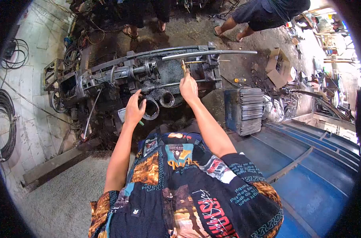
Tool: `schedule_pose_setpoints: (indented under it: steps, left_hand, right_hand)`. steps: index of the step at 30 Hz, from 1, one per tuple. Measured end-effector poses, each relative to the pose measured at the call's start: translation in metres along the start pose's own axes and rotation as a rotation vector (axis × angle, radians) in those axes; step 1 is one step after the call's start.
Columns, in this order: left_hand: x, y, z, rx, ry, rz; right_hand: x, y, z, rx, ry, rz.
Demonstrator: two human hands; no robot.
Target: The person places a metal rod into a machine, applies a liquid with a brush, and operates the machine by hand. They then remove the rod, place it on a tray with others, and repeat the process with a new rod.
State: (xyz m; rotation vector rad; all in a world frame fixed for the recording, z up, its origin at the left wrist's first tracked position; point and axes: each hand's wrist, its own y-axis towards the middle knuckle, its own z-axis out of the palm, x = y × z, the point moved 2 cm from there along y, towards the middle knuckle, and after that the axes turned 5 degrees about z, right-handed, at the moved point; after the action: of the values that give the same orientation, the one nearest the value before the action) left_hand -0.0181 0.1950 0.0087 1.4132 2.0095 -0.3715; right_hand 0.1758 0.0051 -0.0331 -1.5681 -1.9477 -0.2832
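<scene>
Two bystanders' legs (244,23) behind machine (148,75)

Daylight pours in hard from the upper right, bleaching that corner almost white. The greasy black metal machine (148,77) sits in murky shade, detail swallowed in its dark middle. A thin glare runs along the long curved silver bar (208,53). Fisheye bending warps the edges, a black vignette rings the frame, and the rim goes soft.
</scene>
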Motion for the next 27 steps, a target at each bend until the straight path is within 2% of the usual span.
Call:
schedule_pose_setpoints:
  steps: [6, 8, 9, 12, 15, 17, 20, 21, 23, 27]
  left_hand:
    - [0.005, -0.008, -0.001, 0.01, -0.03, -0.011]
    - [0.01, -0.009, -0.001, -0.007, -0.034, 0.004]
    - [0.012, -0.009, 0.0, -0.006, -0.034, 0.004]
    - [0.014, -0.011, 0.001, -0.005, -0.016, 0.009]
    - [0.008, -0.007, 0.001, 0.001, 0.0, 0.024]
    - [0.007, -0.006, 0.0, 0.045, -0.045, -0.027]
    - [0.005, -0.006, -0.003, 0.005, -0.02, -0.016]
    - [0.004, -0.007, -0.003, 0.005, -0.019, -0.016]
    - [0.003, -0.007, -0.006, -0.034, 0.002, 0.043]
    - [0.003, -0.008, -0.006, -0.026, 0.002, 0.071]
  right_hand:
    - [-0.009, -0.013, 0.015, 0.042, -0.133, -0.013]
    - [-0.021, -0.019, 0.023, 0.192, -0.153, 0.109]
    - [-0.016, -0.019, 0.021, 0.193, -0.153, 0.109]
    - [0.017, -0.015, -0.004, 0.022, -0.099, -0.015]
    - [0.014, 0.002, 0.0, 0.039, -0.159, -0.01]
    - [0.005, -0.001, 0.004, 0.089, -0.18, 0.022]
    - [0.004, -0.009, 0.002, 0.194, -0.224, 0.03]
    - [0.01, -0.01, -0.003, 0.194, -0.224, 0.03]
    - [0.022, -0.005, -0.013, 0.044, -0.148, -0.041]
    - [0.019, 0.013, -0.007, 0.072, -0.175, -0.017]
